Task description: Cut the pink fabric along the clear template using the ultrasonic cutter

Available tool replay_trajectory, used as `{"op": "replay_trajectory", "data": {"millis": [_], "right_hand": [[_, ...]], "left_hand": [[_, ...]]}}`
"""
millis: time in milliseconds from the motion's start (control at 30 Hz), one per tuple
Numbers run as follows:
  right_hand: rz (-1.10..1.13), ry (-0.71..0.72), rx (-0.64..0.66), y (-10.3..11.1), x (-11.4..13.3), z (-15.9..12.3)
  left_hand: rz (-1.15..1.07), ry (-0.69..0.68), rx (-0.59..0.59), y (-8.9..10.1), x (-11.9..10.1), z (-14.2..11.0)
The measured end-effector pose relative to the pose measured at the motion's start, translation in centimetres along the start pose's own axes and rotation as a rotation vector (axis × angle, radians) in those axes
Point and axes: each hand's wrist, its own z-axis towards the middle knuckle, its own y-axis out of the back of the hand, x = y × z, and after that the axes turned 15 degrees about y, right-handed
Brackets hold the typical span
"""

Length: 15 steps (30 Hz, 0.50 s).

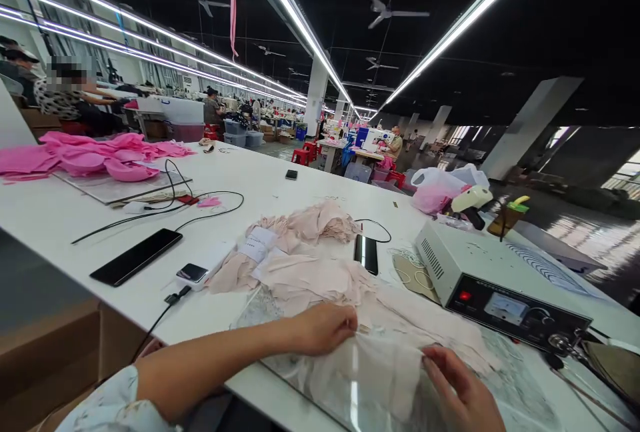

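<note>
A thin, sheer pale pink fabric piece [385,369] is stretched between my two hands over a clear glass plate [285,373]. My left hand [325,329] pinches its upper left corner, the fingers curled together. At its right edge my right hand [463,389] grips it between thumb and fingers. Just beyond my hands lie more pale pink fabric pieces [315,279], spread in layers on the plate. Behind them sits a bunched pile of the same cloth [325,222] with a white paper label [259,244].
To the right stands a metal control box [515,309] with a dial and red switch. A black phone [367,254], a power bank [193,273] and a black tablet-like slab [137,257] lie on the white table [240,179]. Bright pink fabric [100,155] is heaped at left. Cables cross the tabletop.
</note>
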Motion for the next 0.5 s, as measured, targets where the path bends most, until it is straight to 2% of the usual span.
{"op": "replay_trajectory", "data": {"millis": [67, 133, 300, 400, 500], "right_hand": [[0.051, 0.061, -0.027, -1.9, 1.9, 3.3], [0.093, 0.110, -0.019, -4.3, 2.7, 6.7], [0.111, 0.175, 0.048, -10.0, 2.3, 14.1], [0.063, 0.165, 0.054, -11.6, 1.2, 16.0], [0.026, 0.122, 0.001, -10.5, -0.3, 14.8]], "left_hand": [[-0.015, 0.075, -0.070, 1.8, 2.0, 0.1], [-0.004, 0.152, -0.144, 3.6, 4.1, 0.6], [0.081, 0.268, -0.239, 6.6, 8.5, 2.9], [0.150, 0.302, -0.254, 7.0, 10.1, 4.1], [0.204, 0.262, -0.270, 6.4, 9.9, 4.4]]}}
